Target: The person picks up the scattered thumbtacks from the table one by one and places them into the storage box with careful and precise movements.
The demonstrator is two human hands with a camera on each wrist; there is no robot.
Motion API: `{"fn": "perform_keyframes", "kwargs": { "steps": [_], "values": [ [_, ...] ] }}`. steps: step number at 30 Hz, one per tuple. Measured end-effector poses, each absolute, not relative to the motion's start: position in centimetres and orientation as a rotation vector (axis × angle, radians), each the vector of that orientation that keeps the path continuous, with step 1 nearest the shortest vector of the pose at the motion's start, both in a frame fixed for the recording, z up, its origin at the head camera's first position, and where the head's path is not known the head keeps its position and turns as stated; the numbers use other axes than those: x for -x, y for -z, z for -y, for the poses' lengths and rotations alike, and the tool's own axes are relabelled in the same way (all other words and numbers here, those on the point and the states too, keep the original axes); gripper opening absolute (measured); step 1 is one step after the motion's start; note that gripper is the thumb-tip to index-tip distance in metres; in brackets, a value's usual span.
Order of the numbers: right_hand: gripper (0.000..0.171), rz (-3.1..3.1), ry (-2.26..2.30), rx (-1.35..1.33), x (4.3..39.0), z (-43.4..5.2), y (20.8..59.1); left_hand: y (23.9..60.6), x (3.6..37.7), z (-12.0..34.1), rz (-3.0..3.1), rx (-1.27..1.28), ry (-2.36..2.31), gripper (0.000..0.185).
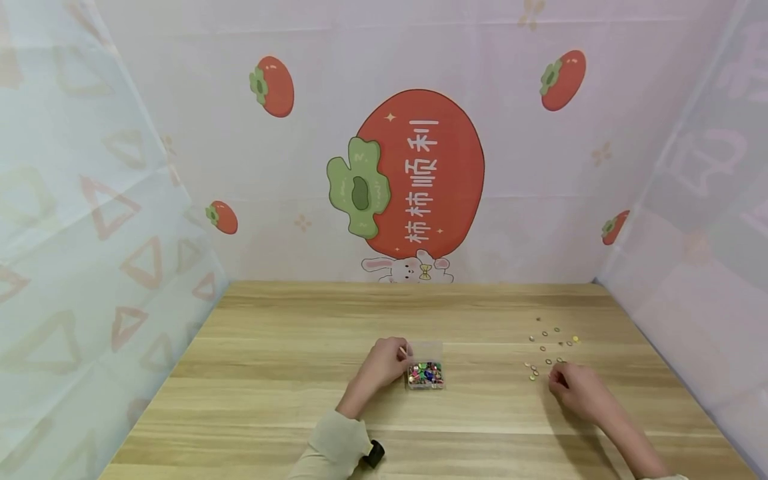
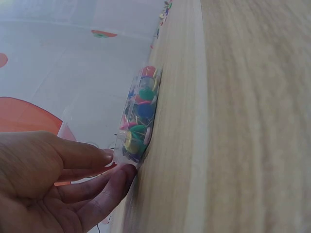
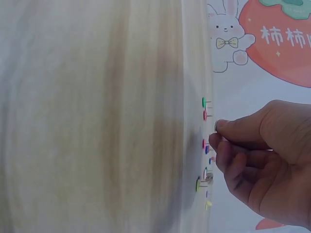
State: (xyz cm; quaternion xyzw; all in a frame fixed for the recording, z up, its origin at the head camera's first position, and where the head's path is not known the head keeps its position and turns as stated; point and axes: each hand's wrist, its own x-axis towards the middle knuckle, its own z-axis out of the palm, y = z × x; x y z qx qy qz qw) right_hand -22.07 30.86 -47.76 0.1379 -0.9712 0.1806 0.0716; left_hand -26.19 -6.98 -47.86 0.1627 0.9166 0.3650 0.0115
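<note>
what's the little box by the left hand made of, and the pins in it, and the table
Box: looks like clear glossy plastic, since the contents show through its walls. Pins: heads in shiny colours, likely plastic; thin shafts look metal, too small to be sure. Table: pale wood grain with a smooth matt finish, possibly laminate.

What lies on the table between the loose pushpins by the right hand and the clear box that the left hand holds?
Nothing visible: bare wooden table separates the loose pushpins, by the right hand, from the clear box, which the left hand steadies.

Wooden table (image 1: pixel 270 373); persimmon-print backdrop (image 1: pixel 420 173); pale side curtains (image 1: pixel 72 233).
</note>
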Motion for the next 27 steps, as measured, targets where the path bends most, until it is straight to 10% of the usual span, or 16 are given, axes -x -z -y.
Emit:
{"fn": "perform_keyframes", "kwargs": {
  "steps": [27],
  "values": [
    [0.011, 2.875, -0.679, -0.460, 23.1, -25.9, 46.7, 47.9, 26.2, 7.0, -2.869, -0.494, -1.118, 0.006]
  ]
}}
